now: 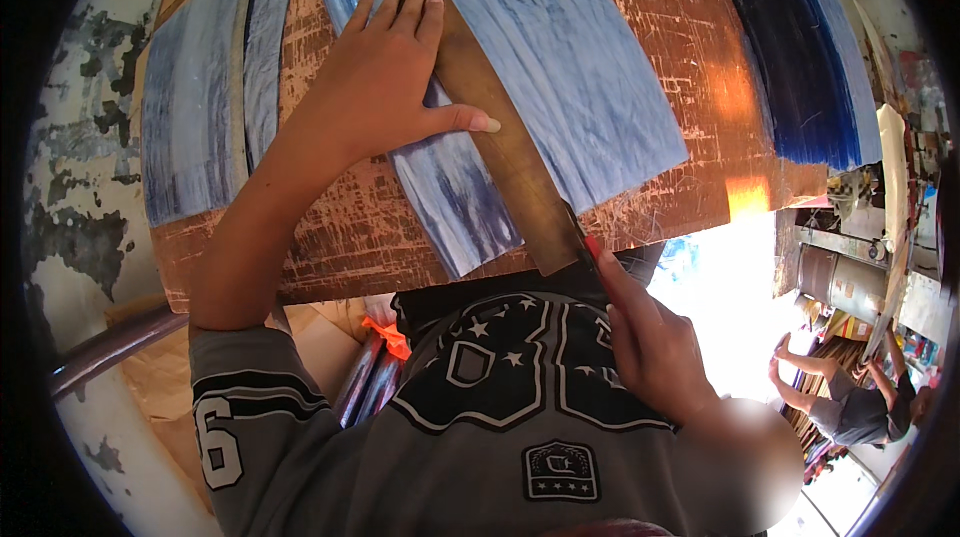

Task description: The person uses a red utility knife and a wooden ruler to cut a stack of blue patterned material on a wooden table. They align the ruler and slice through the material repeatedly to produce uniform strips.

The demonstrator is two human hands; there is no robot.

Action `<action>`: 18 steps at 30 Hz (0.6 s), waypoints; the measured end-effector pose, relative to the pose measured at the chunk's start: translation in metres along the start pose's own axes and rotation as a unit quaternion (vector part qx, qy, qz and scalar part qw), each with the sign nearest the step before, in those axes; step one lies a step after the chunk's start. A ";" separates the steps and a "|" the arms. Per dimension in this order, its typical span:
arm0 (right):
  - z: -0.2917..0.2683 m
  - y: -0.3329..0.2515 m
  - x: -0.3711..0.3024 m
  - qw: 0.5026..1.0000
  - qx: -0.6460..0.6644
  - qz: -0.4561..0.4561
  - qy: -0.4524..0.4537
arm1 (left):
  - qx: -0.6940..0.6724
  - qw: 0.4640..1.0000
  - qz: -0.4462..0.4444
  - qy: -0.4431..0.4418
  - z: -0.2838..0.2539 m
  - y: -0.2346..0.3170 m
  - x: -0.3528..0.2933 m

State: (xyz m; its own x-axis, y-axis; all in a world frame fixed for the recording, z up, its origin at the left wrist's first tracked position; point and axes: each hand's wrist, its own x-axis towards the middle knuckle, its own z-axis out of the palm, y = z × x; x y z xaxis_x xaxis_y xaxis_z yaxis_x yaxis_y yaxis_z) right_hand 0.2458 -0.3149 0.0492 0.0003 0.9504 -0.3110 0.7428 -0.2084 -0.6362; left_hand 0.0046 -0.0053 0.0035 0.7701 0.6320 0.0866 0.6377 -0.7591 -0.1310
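A long brownish metal straightedge (490,107) lies slanted over blue-and-white streaked sheets on the board. My left hand (385,67) presses flat on it, fingers stretched toward its far part and thumb resting on its middle. To its right spreads a wide stack of blue sheets (570,67); a narrower blue strip (460,202) shows on its left, partly under my hand. Down at the straightedge's near end, my right hand (650,337) is closed around a cutter knife (588,239) with a red part on its handle. Its dark blade touches or nearly touches the sheets' near corner beside the straightedge.
The brown board (700,117) is scored all over. More blue sheets (195,97) lie at its left, and a dark blue stack (805,67) at its right. Below the board are shiny rolls (365,377) and an orange scrap (388,337). Another person (860,402) is at far right.
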 end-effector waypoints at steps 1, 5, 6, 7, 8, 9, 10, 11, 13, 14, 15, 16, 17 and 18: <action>0.002 0.003 -0.003 1.000 -0.006 -0.013 0.004 | 0.001 1.000 -0.001 -0.002 0.000 -0.001 0.000; 0.004 0.011 -0.012 0.999 -0.029 -0.032 0.013 | 0.009 1.000 -0.004 -0.012 -0.002 0.000 0.001; 0.004 0.013 -0.014 0.999 -0.035 -0.030 0.013 | 0.012 1.000 -0.005 -0.015 -0.001 0.000 0.002; 0.000 0.013 -0.015 0.999 -0.023 -0.029 0.007 | 0.011 1.000 0.000 -0.016 -0.002 -0.001 0.002; -0.006 0.012 -0.017 1.000 -0.011 -0.029 0.001 | 0.010 1.000 0.005 -0.017 -0.002 -0.001 0.002; -0.011 0.014 -0.018 1.000 0.001 -0.029 -0.005 | 0.009 1.000 0.011 -0.019 -0.002 -0.001 0.002; -0.014 0.018 -0.019 0.999 0.002 -0.048 0.022 | 0.007 1.000 0.010 -0.020 -0.002 -0.002 0.002; -0.017 0.025 -0.020 0.997 0.004 -0.067 0.048 | 0.005 1.000 0.009 -0.021 -0.001 -0.002 0.000; -0.036 0.027 -0.022 0.998 0.023 0.010 0.056 | -0.003 1.000 0.012 -0.024 -0.001 -0.002 0.001; -0.035 0.032 -0.017 0.991 0.042 0.028 0.121 | -0.010 1.000 0.015 -0.025 -0.001 -0.001 0.004; -0.039 0.032 -0.008 0.984 0.087 0.020 0.151 | -0.013 0.999 0.015 -0.027 -0.002 -0.002 0.004; -0.045 0.031 0.004 0.975 0.133 0.012 0.180 | -0.017 0.999 0.016 -0.027 -0.002 -0.002 0.004; -0.052 0.027 0.018 0.964 0.192 -0.001 0.184 | -0.020 0.999 0.016 -0.027 -0.001 -0.002 0.003; -0.054 0.027 0.037 0.958 0.207 -0.040 0.197 | -0.023 0.999 0.014 -0.025 0.002 -0.003 0.001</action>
State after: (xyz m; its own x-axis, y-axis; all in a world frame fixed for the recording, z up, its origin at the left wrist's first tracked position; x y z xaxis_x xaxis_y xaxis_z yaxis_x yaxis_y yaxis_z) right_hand 0.3014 -0.2731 0.0587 0.2671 0.9636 -0.0111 0.4219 -0.1273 -0.8976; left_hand 0.0036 -0.0023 0.0022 0.7867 0.6163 0.0343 0.6167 -0.7823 -0.0877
